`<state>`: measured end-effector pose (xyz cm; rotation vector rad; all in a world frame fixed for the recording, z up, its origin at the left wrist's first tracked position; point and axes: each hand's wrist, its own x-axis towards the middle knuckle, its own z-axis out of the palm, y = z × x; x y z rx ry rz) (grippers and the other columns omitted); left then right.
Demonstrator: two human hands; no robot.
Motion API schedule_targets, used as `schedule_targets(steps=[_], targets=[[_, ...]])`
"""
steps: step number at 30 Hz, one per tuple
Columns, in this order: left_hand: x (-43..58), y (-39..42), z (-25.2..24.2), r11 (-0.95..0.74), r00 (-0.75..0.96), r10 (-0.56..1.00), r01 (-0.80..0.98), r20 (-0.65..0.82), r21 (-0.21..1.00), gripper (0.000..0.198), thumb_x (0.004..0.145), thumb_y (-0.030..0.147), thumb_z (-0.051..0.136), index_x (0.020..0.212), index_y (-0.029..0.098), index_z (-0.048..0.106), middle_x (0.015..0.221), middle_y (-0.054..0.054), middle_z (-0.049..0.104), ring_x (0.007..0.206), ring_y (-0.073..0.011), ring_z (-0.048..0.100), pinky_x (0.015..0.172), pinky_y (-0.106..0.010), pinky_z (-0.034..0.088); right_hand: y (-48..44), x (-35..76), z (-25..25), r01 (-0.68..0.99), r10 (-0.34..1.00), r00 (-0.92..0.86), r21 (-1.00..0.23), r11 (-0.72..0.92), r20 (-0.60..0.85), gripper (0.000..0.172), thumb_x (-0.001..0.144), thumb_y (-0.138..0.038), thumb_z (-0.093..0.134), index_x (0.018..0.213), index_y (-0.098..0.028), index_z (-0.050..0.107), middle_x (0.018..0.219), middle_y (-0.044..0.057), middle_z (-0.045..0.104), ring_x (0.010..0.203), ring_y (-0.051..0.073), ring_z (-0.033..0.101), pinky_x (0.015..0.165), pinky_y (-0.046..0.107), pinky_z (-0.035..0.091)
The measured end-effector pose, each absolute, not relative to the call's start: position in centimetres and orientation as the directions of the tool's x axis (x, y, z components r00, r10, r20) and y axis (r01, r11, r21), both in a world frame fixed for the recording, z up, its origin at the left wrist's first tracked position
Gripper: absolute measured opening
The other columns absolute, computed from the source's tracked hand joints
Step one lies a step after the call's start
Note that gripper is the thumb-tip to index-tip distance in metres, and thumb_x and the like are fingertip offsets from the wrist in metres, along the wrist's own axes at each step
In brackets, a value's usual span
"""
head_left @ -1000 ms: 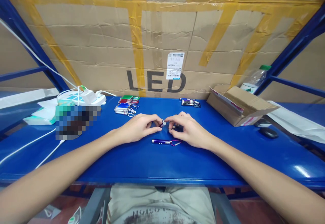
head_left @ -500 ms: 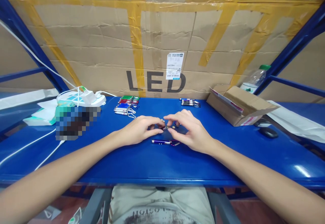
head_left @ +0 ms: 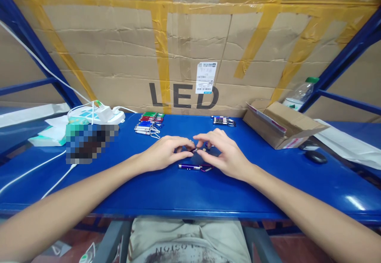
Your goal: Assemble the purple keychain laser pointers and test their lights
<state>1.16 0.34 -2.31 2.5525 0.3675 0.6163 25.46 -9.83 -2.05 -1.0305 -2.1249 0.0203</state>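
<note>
My left hand and my right hand meet at the middle of the blue table. Their fingertips pinch a small metallic part between them; what it is I cannot make out. Just in front of the hands lies a purple keychain flashlight with a red clip. My right hand's outer fingers are spread above the tabletop.
A row of coloured keychain flashlights lies at the back left, a smaller bunch at the back right. An open cardboard box and a plastic bottle stand right. A power strip with white cables sits left; a black object lies right.
Both hands have sunk slightly toward the table and drawn closer over the purple flashlight. My right hand's fingers have spread out more than a second ago.
</note>
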Motion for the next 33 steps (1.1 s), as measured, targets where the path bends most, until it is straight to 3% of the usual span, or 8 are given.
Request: schedule_targets(steps=[13, 22, 29, 33], targets=[[1.2, 0.5, -2.4, -0.847, 0.857, 0.373, 0.159, 0.355, 0.507, 0.019, 0.108, 0.035, 0.067, 0.117, 0.022, 0.076, 0.098, 0.0, 0.078, 0.074, -0.0135, 0.065, 0.074, -0.025, 0.047, -9.8, 25.5, -2.0, 0.669, 0.672, -0.397, -0.304, 0.678, 0.625, 0.029, 0.107, -0.024, 0.067, 0.136, -0.025, 0.063, 0.112, 0.005, 0.078, 0.096, 0.024, 0.064, 0.09, 0.04, 0.048], [1.0, 0.5, -2.3, -0.867, 0.829, 0.364, 0.134, 0.425, 0.48, 0.022, 0.108, 0.034, 0.067, 0.125, 0.023, 0.076, 0.114, -0.004, 0.081, 0.093, -0.0176, 0.074, 0.089, -0.028, 0.055, -9.4, 26.5, -1.8, 0.708, 0.697, -0.304, -0.335, 0.622, 0.65, 0.031, 0.105, -0.019, 0.064, 0.135, -0.025, 0.064, 0.11, 0.004, 0.078, 0.093, 0.024, 0.064, 0.094, 0.042, 0.05], [1.0, 0.6, -2.0, -0.891, 0.805, 0.342, 0.114, 0.485, 0.439, 0.025, 0.111, 0.033, 0.061, 0.128, 0.022, 0.075, 0.126, -0.006, 0.08, 0.11, -0.02, 0.075, 0.1, -0.031, 0.057, -8.6, 27.6, -2.3, 0.775, 0.809, -0.414, -0.304, 0.554, 0.417, 0.033, 0.105, -0.023, 0.064, 0.137, -0.025, 0.064, 0.116, 0.008, 0.079, 0.108, 0.031, 0.062, 0.098, 0.051, 0.049], [0.9, 0.7, -2.1, -0.903, 0.79, 0.352, 0.146, 0.502, 0.403, 0.026, 0.111, 0.037, 0.062, 0.127, 0.022, 0.076, 0.122, -0.007, 0.08, 0.106, -0.021, 0.075, 0.099, -0.033, 0.058, -8.6, 27.4, -2.2, 0.765, 0.793, -0.399, -0.31, 0.565, 0.461, 0.031, 0.107, -0.023, 0.06, 0.138, -0.025, 0.063, 0.116, 0.008, 0.079, 0.108, 0.029, 0.063, 0.1, 0.049, 0.049]])
